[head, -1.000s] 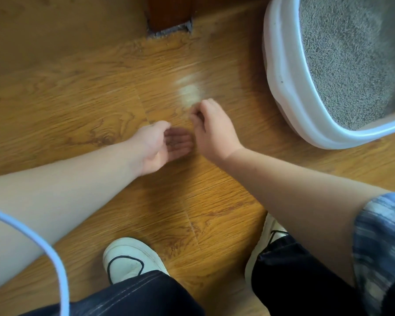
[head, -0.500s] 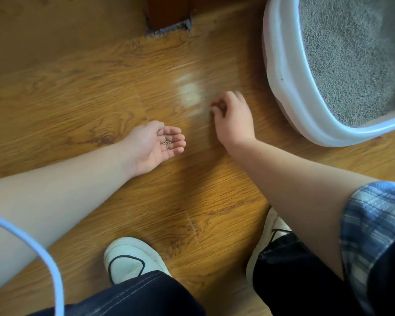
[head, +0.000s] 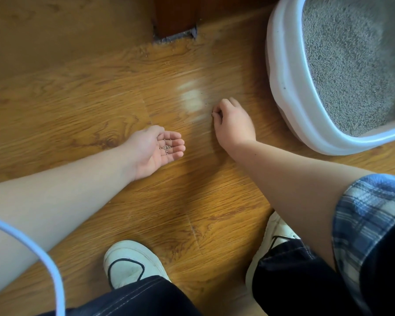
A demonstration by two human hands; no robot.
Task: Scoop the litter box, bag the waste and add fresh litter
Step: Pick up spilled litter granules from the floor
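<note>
Since the earlier frames the right hand has been moved away from the left hand and toward the litter box. Its fingers are curled down onto the floor; whether a grain is pinched cannot be told. The left hand is held open, palm up, farther from the box, and spilled litter grains are cupped in it. The box lies ahead and to the right of both hands, and the right hand is judged the nearer.

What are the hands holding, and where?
The left hand lies palm up with a few litter grains resting on its fingers. The right hand curls its fingertips on the floor; whether its grip has a grain cannot be told.
</note>
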